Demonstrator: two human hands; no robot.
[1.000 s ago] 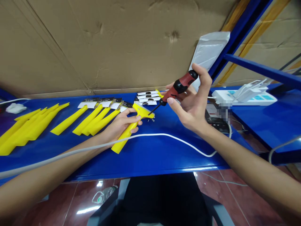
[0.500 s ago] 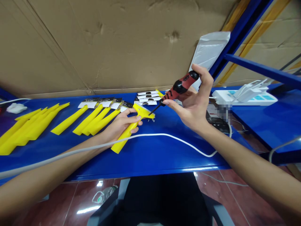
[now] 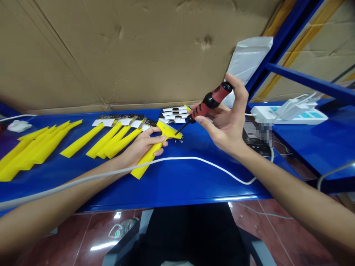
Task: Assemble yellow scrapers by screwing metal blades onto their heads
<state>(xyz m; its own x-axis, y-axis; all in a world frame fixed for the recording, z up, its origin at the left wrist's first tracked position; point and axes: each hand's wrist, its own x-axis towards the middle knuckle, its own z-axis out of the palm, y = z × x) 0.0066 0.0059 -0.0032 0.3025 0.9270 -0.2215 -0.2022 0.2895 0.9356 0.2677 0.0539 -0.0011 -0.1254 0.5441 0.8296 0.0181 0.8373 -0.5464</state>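
My left hand (image 3: 148, 143) is closed around the neck of a yellow scraper (image 3: 143, 166), whose wide head points away to the upper right. In my right hand (image 3: 231, 118) is a red and black screwdriver (image 3: 209, 103), held at a slant with a fingertip on its butt end and the thumb along the handle. The screwdriver's tip meets the scraper's head near its right end; the screw there is too small to make out. Several small screws (image 3: 181, 140) lie on the blue table just beside the head.
Left of my hand lie several yellow scrapers with carded blades (image 3: 111, 144) and a pile of yellow handles (image 3: 36, 147). Blade packs (image 3: 174, 113) sit behind. A white cable (image 3: 194, 159) crosses over my left forearm. A power strip (image 3: 291, 113) stands at right, before a blue post.
The screwdriver's handle has turned a little in my right fingers, and its tip stays on the scraper. My left hand keeps its hold.
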